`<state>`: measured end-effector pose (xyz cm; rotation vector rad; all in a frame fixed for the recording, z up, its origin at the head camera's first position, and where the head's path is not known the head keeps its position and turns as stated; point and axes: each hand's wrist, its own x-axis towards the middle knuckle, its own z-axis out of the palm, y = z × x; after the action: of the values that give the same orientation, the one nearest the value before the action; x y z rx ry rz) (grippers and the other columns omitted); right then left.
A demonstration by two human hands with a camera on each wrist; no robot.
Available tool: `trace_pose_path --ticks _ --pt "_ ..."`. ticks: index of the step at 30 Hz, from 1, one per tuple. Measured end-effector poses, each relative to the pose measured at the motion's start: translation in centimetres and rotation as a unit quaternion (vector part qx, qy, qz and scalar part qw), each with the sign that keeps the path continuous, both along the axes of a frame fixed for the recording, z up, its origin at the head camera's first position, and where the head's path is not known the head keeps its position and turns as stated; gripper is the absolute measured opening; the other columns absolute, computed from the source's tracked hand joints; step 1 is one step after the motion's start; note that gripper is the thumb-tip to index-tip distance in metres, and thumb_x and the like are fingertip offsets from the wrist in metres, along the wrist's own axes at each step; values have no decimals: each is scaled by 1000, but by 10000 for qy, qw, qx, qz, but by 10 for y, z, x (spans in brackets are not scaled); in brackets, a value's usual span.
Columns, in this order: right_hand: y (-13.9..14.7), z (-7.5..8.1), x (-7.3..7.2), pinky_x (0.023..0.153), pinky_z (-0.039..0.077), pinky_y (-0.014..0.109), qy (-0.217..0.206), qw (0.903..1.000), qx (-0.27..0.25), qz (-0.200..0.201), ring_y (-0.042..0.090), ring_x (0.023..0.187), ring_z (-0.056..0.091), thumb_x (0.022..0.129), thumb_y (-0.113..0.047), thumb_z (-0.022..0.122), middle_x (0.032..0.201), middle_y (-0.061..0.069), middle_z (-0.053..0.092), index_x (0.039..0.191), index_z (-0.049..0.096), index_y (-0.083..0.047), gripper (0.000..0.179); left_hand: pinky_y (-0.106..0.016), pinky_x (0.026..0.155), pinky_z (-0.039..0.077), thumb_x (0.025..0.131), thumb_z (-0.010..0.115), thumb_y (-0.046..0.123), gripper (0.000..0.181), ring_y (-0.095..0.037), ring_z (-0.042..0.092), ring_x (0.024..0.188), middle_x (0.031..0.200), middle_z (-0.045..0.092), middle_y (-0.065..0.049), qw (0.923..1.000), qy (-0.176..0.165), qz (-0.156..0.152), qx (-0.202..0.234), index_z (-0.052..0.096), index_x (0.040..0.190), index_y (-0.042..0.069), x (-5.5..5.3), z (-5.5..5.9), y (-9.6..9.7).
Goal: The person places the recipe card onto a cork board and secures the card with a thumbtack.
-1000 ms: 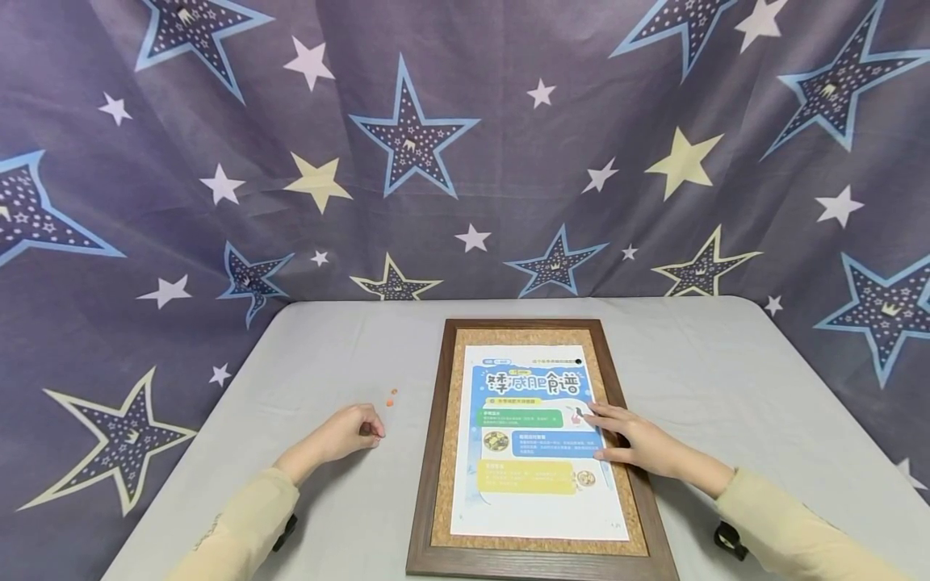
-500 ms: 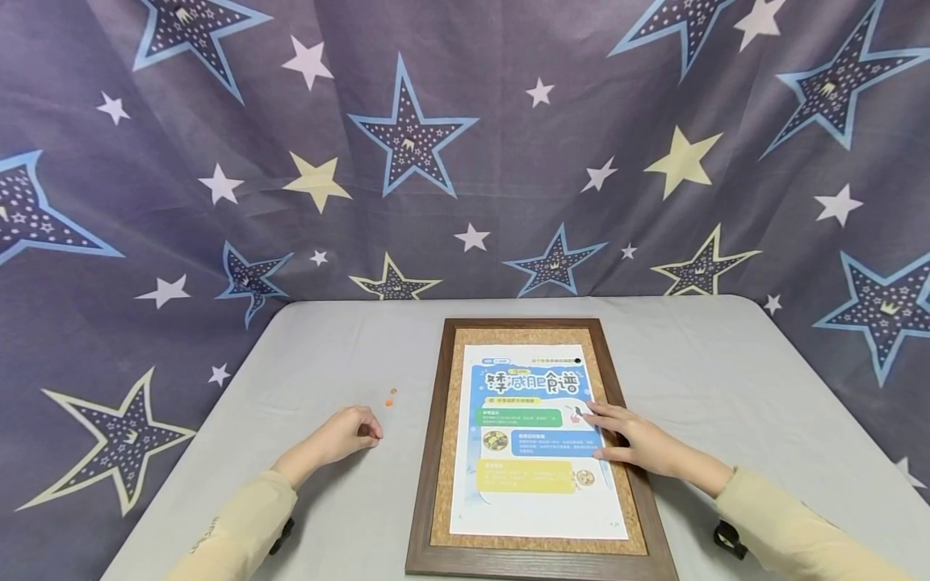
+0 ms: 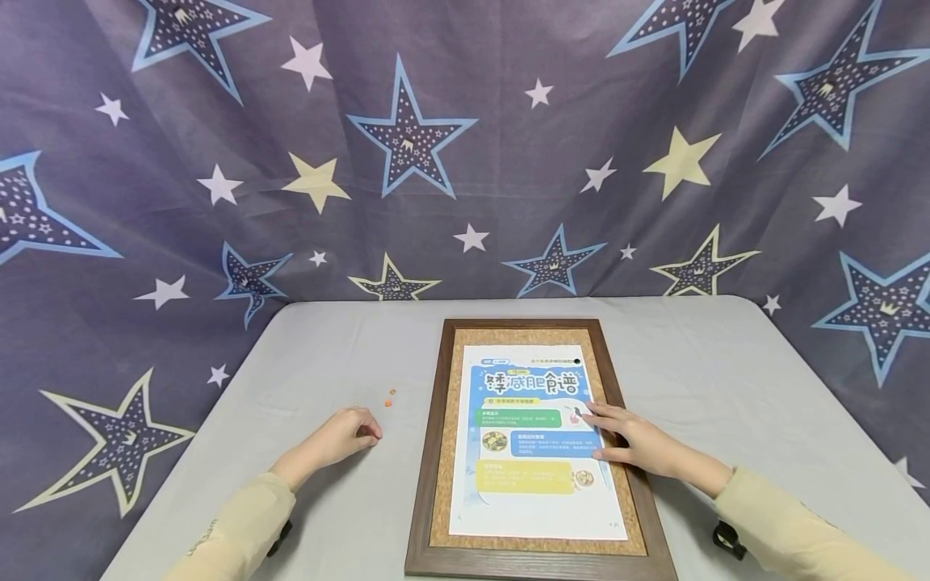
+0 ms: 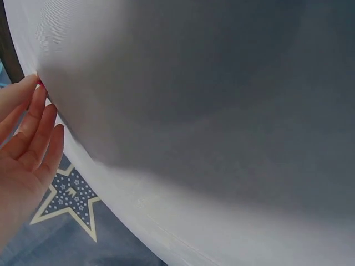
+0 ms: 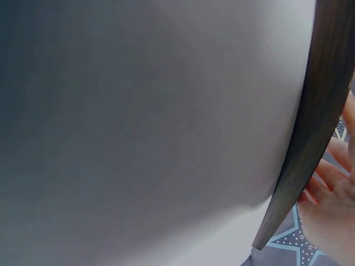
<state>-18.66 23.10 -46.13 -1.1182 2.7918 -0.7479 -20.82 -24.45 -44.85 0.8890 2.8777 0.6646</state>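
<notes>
My left hand (image 3: 340, 437) is low over the grey table, left of the framed cork board (image 3: 458, 484). Its thumb and forefinger pinch a tiny red object (image 4: 40, 82), mostly hidden by the fingertips. Two small orange-red pieces (image 3: 388, 403) lie just beyond that hand. A printed sheet (image 3: 538, 516) with Chinese text and food pictures lies on the cork, a round black dot (image 3: 577, 361) at its top right corner. Across the board's right side reaches my right hand (image 3: 643, 442), fingers spread and fairly straight, their tips on the sheet's right edge.
The grey cloth-covered table (image 3: 327, 355) extends on both sides of the board. Behind it hangs a purple-grey curtain (image 3: 501, 202) printed with stars. The board's dark wooden frame (image 5: 316, 111) runs beside the right hand.
</notes>
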Motion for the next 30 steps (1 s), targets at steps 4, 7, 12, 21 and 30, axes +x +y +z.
trace_pose_path --ticks 4,7,12,21,30 --pt "0 0 1 88 35 54 103 9999 -47 51 43 118 33 84 -33 58 132 26 37 125 46 4 56 -21 62 47 76 65 3 2 -10 55 70 75 59 3 10000 12 -5 38 65 78 4 0 0 -1" --pt "0 1 1 87 36 54 153 9999 -62 50 44 118 34 84 -33 58 132 26 37 124 47 4 56 -22 64 47 79 63 5 2 -11 56 71 76 60 4 9999 -26 85 51 65 79 3 0 0 -2" --pt "-1 1 1 88 35 54 134 9999 -62 50 44 118 34 84 -33 58 132 26 37 124 47 4 56 -23 62 47 80 61 3 4 -10 56 70 75 60 4 9999 -15 135 56 65 79 5 -1 0 -2" --pt "0 0 1 88 35 54 93 9999 -37 28 44 118 33 84 -34 57 132 25 37 124 47 4 57 -20 60 46 78 62 -1 6 -9 56 68 74 60 4 9999 6 142 79 65 77 5 -2 0 -1" --pt "0 -1 0 91 34 53 -45 10000 20 -35 42 121 31 84 -35 57 134 24 35 126 45 3 59 -21 60 46 78 61 -3 8 -9 55 68 75 59 2 9996 -44 218 179 64 77 5 -6 1 2"
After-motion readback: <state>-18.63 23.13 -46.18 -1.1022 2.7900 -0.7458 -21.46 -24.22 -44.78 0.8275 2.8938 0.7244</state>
